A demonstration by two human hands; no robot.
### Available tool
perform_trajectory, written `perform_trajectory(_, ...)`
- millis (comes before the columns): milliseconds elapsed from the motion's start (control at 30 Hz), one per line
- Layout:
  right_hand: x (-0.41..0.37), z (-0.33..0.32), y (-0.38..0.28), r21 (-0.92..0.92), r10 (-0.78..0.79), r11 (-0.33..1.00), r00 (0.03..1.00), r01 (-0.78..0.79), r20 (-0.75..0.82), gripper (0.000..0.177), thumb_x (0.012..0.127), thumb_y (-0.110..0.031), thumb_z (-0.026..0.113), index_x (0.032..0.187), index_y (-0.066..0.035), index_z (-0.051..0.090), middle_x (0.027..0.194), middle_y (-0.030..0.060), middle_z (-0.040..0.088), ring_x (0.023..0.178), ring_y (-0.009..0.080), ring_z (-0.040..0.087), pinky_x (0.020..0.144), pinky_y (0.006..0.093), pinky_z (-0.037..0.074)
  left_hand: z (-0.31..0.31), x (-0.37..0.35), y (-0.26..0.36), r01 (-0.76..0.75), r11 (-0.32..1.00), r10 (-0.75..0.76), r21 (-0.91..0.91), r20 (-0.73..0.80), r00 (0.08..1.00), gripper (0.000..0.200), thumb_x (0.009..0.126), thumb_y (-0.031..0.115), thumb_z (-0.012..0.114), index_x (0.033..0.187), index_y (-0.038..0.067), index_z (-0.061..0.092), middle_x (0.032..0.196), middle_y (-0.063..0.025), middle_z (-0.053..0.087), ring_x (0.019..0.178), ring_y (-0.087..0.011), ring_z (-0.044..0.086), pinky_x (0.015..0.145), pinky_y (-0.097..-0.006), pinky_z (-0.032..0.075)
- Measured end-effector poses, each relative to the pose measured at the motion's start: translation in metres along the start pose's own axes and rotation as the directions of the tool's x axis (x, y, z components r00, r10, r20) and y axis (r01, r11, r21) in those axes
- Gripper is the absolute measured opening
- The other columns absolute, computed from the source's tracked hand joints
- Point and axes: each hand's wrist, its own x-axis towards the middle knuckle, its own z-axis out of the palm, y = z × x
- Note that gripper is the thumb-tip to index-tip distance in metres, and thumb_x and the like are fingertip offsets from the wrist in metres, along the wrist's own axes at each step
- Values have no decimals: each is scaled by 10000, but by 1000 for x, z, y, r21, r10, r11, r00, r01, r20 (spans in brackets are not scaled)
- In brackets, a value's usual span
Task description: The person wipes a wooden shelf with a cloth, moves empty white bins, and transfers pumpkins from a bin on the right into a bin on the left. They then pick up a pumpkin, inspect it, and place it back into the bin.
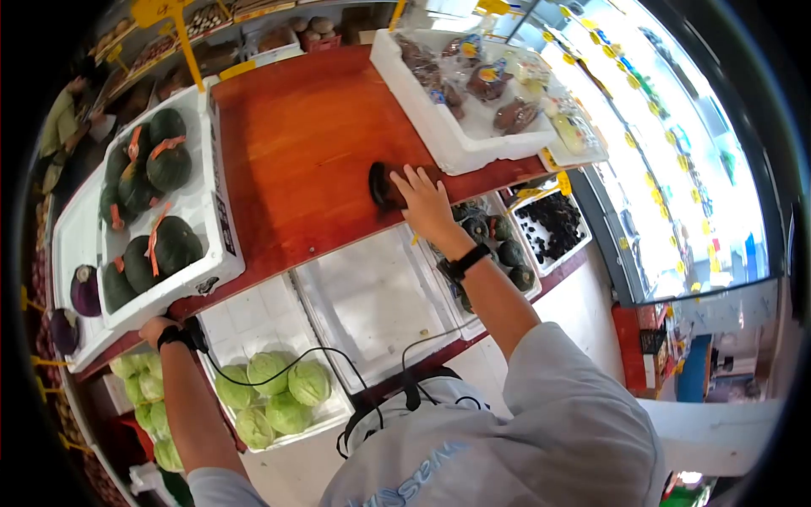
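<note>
My right hand [425,203] lies over a dark, blurred oblong object [384,188] near the front edge of the red-brown tabletop [296,152]. Its fingers are spread, and the thumb side overlaps the object; the exact kind of object is too smeared to make out. A black band circles that wrist. Farther left, my left hand [157,330] rests at the table's front edge, right by the lower corner of a white foam box [226,241]. The fingers there are mostly hidden. Dark green melons [175,245] with orange-red tape lie in that box.
Another foam box [460,152] with bagged produce stands at the back right. Below the table are green cabbages [279,393], a bare white tray [376,296], dark green squashes [511,252] and a tray of black pieces [553,228]. A cable [338,351] hangs before me. A person [63,122] stands far left.
</note>
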Motion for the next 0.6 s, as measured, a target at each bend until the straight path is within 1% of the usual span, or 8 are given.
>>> perform_trajectory(67, -21, -4, 14, -2, 4, 1000, 1000, -4, 3, 690, 713, -116, 695, 1345, -144, 419, 1400, 129, 376, 1297, 333, 347, 980, 540, 364, 5, 13, -4, 74, 997, -74, -6, -36, 997, 718, 641, 137, 833, 1216, -32, 437, 1250, -146, 521, 1113, -243, 546, 896, -346, 497)
perform_trajectory(133, -35, -10, 28, -1, 5, 1000, 1000, -5, 10, 709, 705, -108, 702, 1350, -158, 412, 1409, 109, 369, 1311, 318, 332, 1007, 548, 329, -1, 3, -2, 65, 994, -62, -91, 36, 997, 699, 696, 23, 742, 1250, -15, 318, 1276, -187, 480, 1064, -289, 577, 843, -363, 535)
perform_trajectory(200, -45, -18, 44, 66, -80, 995, 997, 79, 12, 744, 671, -68, 715, 1347, -161, 417, 1409, 99, 371, 1309, 307, 338, 1020, 532, 320, 9, 24, -8, 146, 905, -143, -400, 37, 989, 703, 708, 48, 744, 1258, -4, 308, 1257, -182, 497, 1057, -287, 579, 828, -353, 541)
perform_trajectory(267, -54, -24, 66, 89, -92, 992, 996, 90, 20, 750, 657, -54, 718, 1339, -167, 428, 1404, 95, 382, 1310, 305, 340, 1030, 527, 310, 20, 62, -16, 120, 963, -118, -240, 26, 993, 761, 707, 113, 771, 1272, 9, 271, 1246, -175, 505, 1048, -287, 580, 832, -349, 538)
perform_trajectory(300, -58, -26, 79, 115, -122, 986, 992, 117, 31, 756, 643, -41, 721, 1332, -173, 439, 1398, 91, 393, 1310, 303, 343, 1040, 521, 299, 23, 72, -19, -27, 995, 25, 93, 23, 999, 772, 696, 142, 788, 1268, 2, 290, 1246, -168, 507, 1045, -281, 581, 840, -349, 534)
perform_trajectory(333, -63, -26, 95, 118, -115, 987, 993, 111, 29, 756, 643, -41, 721, 1332, -173, 439, 1398, 91, 393, 1310, 303, 343, 1040, 521, 299, 22, 70, -16, -172, 894, 159, 415, 65, 985, 784, 685, 171, 806, 1265, -5, 309, 1245, -162, 509, 1042, -276, 581, 848, -349, 530)
perform_trajectory(500, -78, -18, 211, 85, 117, 990, 993, -116, -10, 758, 647, -10, 701, 1335, -194, 440, 1407, 86, 395, 1313, 319, 348, 1046, 539, 286, 10, 41, -9, -101, 928, 92, 358, 43, 995, 700, 633, 210, 850, 1182, -41, 497, 1192, -133, 573, 1049, -235, 589, 866, -332, 521)
perform_trajectory(600, -76, -10, 273, 81, 316, 946, 948, -313, -27, 721, 703, -13, 672, 1349, -217, 424, 1424, 85, 378, 1323, 323, 334, 1048, 556, 279, 14, 63, -16, 27, 988, -34, 150, 39, 999, 678, 608, 206, 866, 1147, -37, 534, 1187, -133, 589, 1046, -233, 598, 874, -321, 517)
